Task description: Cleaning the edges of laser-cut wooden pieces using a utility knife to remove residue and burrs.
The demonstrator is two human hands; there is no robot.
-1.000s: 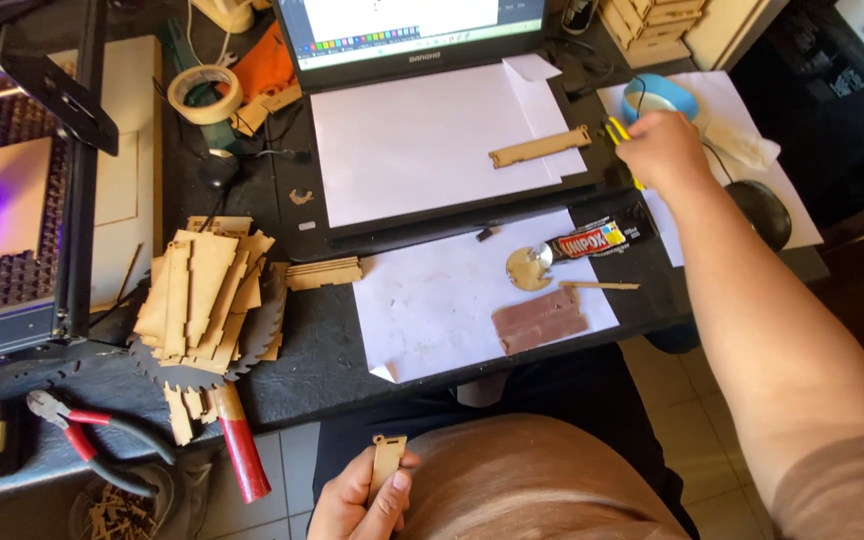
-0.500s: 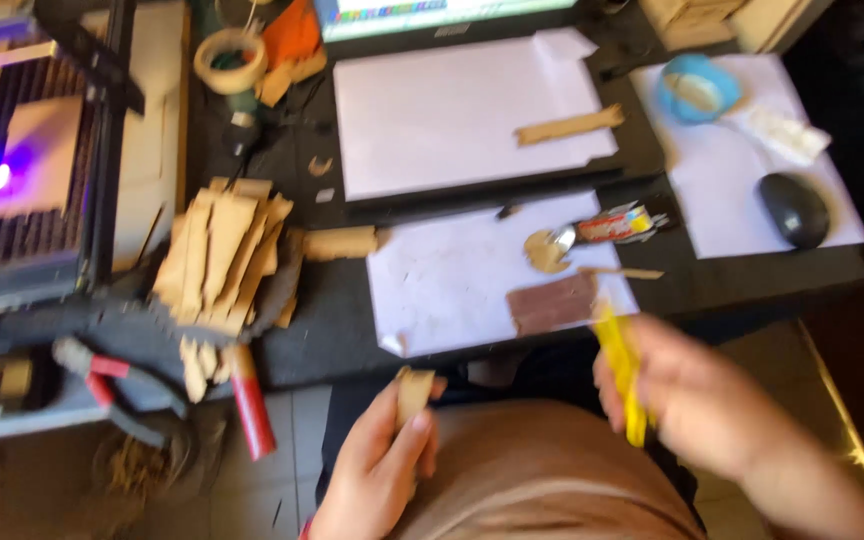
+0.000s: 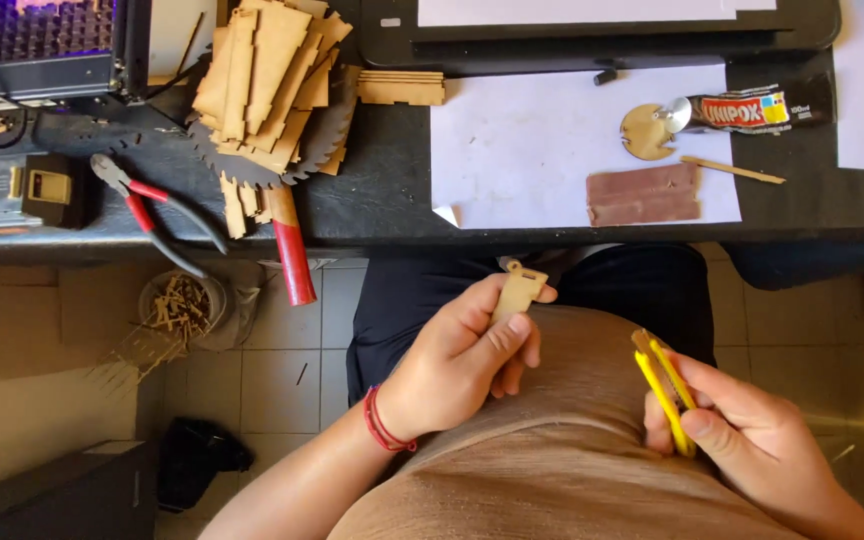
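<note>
My left hand [image 3: 467,350] pinches a small flat wooden piece [image 3: 515,292] with a notched top, held upright over my lap. Lower right, my right hand [image 3: 742,440] grips a yellow utility knife [image 3: 664,388] that points up and to the left. The two hands are apart, both below the black table's edge [image 3: 372,215]. A red cord bracelet circles my left wrist.
On the table: a stack of cut wooden pieces [image 3: 262,90], red-handled pliers [image 3: 147,210], a red-handled tool [image 3: 290,255], a white sheet [image 3: 532,150] with a brown sanding strip [image 3: 642,193], a wooden disc [image 3: 647,132] and a glue tube [image 3: 752,108]. A bin of scraps [image 3: 180,305] sits on the tiled floor.
My right hand came back from the far right of the table with the yellow knife and now rests at my lap. The view has tilted down and closer to my hands.
</note>
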